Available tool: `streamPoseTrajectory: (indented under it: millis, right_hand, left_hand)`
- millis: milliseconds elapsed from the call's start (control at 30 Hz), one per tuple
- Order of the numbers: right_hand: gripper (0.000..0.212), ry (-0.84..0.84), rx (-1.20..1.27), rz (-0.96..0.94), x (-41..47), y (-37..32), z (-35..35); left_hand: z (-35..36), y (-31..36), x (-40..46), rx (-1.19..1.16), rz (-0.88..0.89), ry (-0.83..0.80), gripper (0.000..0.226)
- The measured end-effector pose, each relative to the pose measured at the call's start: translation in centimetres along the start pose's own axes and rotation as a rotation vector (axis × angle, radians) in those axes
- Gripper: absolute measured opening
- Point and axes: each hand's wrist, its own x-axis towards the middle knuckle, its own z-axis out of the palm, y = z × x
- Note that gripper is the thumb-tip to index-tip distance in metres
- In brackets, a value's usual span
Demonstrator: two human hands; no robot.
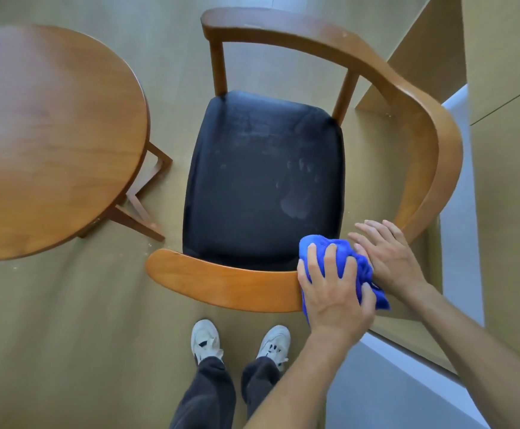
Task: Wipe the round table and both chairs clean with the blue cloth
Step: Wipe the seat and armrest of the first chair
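Wood floor (82,320), round desk (48,134) off left. Blue cloth (350,258) bunched on chair (262,181) armrest under left hand (334,292), fingers (330,258) curled gripping it; right hand (385,255) flat, touching cloth's edge.

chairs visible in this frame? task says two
1. The wooden chair with the black seat stands right of the round table, its curved rail under the blue cloth. The second chair is not in view; it may be outside the frame.

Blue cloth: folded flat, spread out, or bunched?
Bunched. The blue cloth sits crumpled on the chair's wooden rail, gripped under the left hand.
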Motion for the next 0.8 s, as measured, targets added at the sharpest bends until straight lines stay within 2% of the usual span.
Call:
streamPoseTrajectory:
  millis: [100,133,167,200,300,367,433,500,567,667,700,800]
  right_hand:
    - [0.028,0.092,0.491,0.344,0.7,-1.4,-2.1]
    - [0.030,0.162,0.657,0.472,0.8,-2.4,-2.9]
    - [0.033,0.191,0.711,0.533,0.5,-4.0,-3.5]
    - [0.039,0.171,0.693,0.529,0.1,-6.0,-3.9]
    - [0.055,0.020,0.361,0.459,-1.7,-12.1,-2.7]
    - [0.050,0.049,0.195,0.557,-1.7,-14.9,-1.8]
    - [0.044,0.120,0.149,0.646,-1.0,-17.2,-1.2]
    - [0.042,0.177,0.126,0.555,-0.5,-19.3,-0.6]
    - [0.040,0.181,0.167,0.352,-1.0,-20.3,0.0]
    - [0.036,0.202,0.192,0.102,-2.7,-15.4,0.2]
    - [0.036,0.210,0.171,0.108,-3.3,-12.5,0.1]
    - [0.039,0.201,0.136,0.328,-3.8,-5.2,-0.7]
  left_hand:
    - [-2.5,-4.2,-0.8,-0.137,0.109,-0.010,0.049]
    - [-3.5,-6.5,-0.5,-0.117,0.111,0.010,0.050]
    - [-4.5,-9.1,0.0,-0.054,0.103,0.037,0.050]
    - [-5.5,-11.7,0.7,0.031,0.084,0.054,0.050]
    - [-7.6,-17.2,2.4,0.286,0.059,-0.017,0.050]
    - [-7.5,-18.4,2.7,0.361,0.075,-0.063,0.050]
    - [-6.8,-18.6,2.8,0.362,0.070,-0.050,0.049]
    - [-6.5,-18.7,2.8,0.352,0.061,-0.005,0.047]
    - [-6.3,-19.1,2.8,0.362,0.071,0.033,0.045]
    - [-6.2,-19.4,2.8,0.369,0.090,0.053,0.046]
    - [-6.1,-19.4,2.7,0.365,0.088,0.053,0.047]
    - [-6.1,-19.4,2.7,0.351,0.070,0.061,0.049]
